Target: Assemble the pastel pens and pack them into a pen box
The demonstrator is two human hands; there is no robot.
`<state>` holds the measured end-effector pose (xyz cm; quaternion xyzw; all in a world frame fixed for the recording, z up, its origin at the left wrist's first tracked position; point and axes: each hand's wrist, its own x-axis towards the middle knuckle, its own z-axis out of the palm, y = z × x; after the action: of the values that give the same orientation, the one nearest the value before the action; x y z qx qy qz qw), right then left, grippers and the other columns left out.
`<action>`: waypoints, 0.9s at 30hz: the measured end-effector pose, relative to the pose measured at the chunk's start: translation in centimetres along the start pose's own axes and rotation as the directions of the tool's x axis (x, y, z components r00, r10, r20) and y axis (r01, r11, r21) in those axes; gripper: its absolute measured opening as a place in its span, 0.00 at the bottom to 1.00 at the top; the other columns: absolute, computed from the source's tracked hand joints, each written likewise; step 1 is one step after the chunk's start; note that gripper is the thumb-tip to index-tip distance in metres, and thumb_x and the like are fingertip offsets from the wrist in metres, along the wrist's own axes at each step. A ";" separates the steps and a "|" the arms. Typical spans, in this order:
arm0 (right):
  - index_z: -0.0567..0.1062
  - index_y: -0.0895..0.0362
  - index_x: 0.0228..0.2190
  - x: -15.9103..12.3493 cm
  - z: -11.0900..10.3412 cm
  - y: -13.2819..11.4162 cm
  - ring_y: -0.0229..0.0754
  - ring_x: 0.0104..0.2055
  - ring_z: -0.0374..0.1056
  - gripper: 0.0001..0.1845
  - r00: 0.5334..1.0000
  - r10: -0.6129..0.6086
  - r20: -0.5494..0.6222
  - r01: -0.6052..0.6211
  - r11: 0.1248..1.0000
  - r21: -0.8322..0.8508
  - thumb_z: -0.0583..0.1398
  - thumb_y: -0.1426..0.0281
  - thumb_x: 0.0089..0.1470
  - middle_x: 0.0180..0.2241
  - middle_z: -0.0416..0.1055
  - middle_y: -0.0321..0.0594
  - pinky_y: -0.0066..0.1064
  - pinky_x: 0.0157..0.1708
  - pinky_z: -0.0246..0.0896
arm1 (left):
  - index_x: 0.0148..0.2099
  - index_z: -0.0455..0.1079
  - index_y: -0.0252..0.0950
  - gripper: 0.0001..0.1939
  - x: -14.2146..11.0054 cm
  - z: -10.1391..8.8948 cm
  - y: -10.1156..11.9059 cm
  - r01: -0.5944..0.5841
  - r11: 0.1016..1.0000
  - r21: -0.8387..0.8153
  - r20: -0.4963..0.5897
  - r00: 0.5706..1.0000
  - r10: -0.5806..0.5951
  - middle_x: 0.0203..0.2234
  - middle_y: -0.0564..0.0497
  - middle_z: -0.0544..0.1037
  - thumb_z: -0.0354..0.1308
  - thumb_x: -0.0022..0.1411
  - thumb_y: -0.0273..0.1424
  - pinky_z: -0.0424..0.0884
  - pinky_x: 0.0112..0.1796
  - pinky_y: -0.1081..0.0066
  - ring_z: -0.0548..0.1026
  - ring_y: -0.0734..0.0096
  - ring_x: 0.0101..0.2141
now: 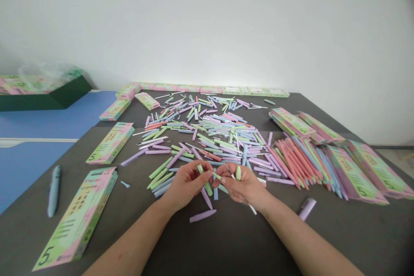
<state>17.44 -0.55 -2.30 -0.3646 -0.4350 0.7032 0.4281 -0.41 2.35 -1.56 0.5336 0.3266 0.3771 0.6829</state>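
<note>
While left hand point(187, 182) and right hand point(241, 184) pinch green pen parts point(238, 173), dark-green bin point(71, 93) — boxes point(22, 86), clear plastic point(48, 71) inside

Dk bin point(68, 94) cut by L edge, grn pen barrel point(208, 189) partly hidden by L hand point(187, 183)

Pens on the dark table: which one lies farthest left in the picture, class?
The blue pen, lying by itself beside the left side of the lower-left box. The other pens are all on that box's right.
</note>
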 end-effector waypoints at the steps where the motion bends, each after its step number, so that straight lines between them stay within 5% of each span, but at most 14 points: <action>1: 0.71 0.59 0.35 0.0 0.0 0.0 0.23 0.10 0.48 0.13 1.000 0.003 -0.002 -0.003 1.000 -0.002 0.64 0.64 0.50 0.27 0.76 0.38 0.18 0.08 0.44 | 0.36 0.68 0.34 0.10 -0.1 0.1 0.1 -0.009 0.999 0.034 0.001 1.000 0.009 0.16 0.59 0.66 0.61 0.57 0.36 0.50 0.14 0.82 0.55 0.86 0.12; 5: 0.73 0.59 0.35 -0.1 0.0 -0.1 0.23 0.10 0.46 0.11 0.999 0.033 -0.026 -0.032 0.999 0.026 0.63 0.67 0.48 0.25 0.75 0.37 0.18 0.07 0.42 | 0.35 0.69 0.35 0.08 -0.3 0.4 0.5 -0.064 0.972 0.225 -0.012 0.998 0.068 0.20 0.54 0.72 0.58 0.59 0.35 0.56 0.19 0.80 0.63 0.80 0.18; 10: 0.73 0.59 0.37 -0.1 0.1 -0.1 0.23 0.10 0.46 0.14 0.999 0.025 -0.035 -0.024 0.998 0.054 0.63 0.64 0.50 0.28 0.76 0.40 0.19 0.08 0.41 | 0.34 0.70 0.37 0.06 -0.4 0.4 0.3 -0.142 0.847 0.513 -0.068 0.976 0.205 0.18 0.57 0.68 0.57 0.59 0.34 0.56 0.20 0.77 0.61 0.78 0.18; 14: 0.72 0.59 0.33 0.0 0.3 0.0 0.23 0.10 0.46 0.14 0.999 0.011 -0.042 -0.010 0.999 0.033 0.64 0.61 0.49 0.21 0.72 0.34 0.18 0.08 0.40 | 0.38 0.71 0.38 0.04 -0.7 0.3 0.4 -0.303 0.673 0.674 0.068 0.933 0.353 0.25 0.53 0.74 0.55 0.61 0.30 0.62 0.29 0.74 0.69 0.72 0.25; 19: 0.71 0.58 0.33 0.0 0.2 0.0 0.23 0.10 0.43 0.12 0.999 -0.002 -0.042 0.006 0.996 0.090 0.63 0.63 0.51 0.15 0.63 0.26 0.18 0.08 0.38 | 0.54 0.66 0.39 0.17 -1.3 0.6 1.2 -0.439 0.569 0.696 0.254 0.891 0.376 0.35 0.47 0.76 0.50 0.63 0.27 0.63 0.39 0.69 0.71 0.65 0.36; 27: 0.71 0.58 0.33 -0.2 0.2 -0.1 0.24 0.10 0.42 0.11 0.999 -0.010 -0.032 0.012 0.996 0.092 0.63 0.64 0.51 0.14 0.59 0.25 0.18 0.08 0.38 | 0.58 0.64 0.40 0.21 -1.3 0.6 1.4 -0.471 0.544 0.695 0.299 0.877 0.377 0.39 0.43 0.74 0.50 0.64 0.27 0.65 0.39 0.68 0.72 0.62 0.38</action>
<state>17.35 -0.77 -2.09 -0.3530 -0.3973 0.7144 0.4551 -0.83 1.15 0.01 0.8496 0.2737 0.3309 0.3063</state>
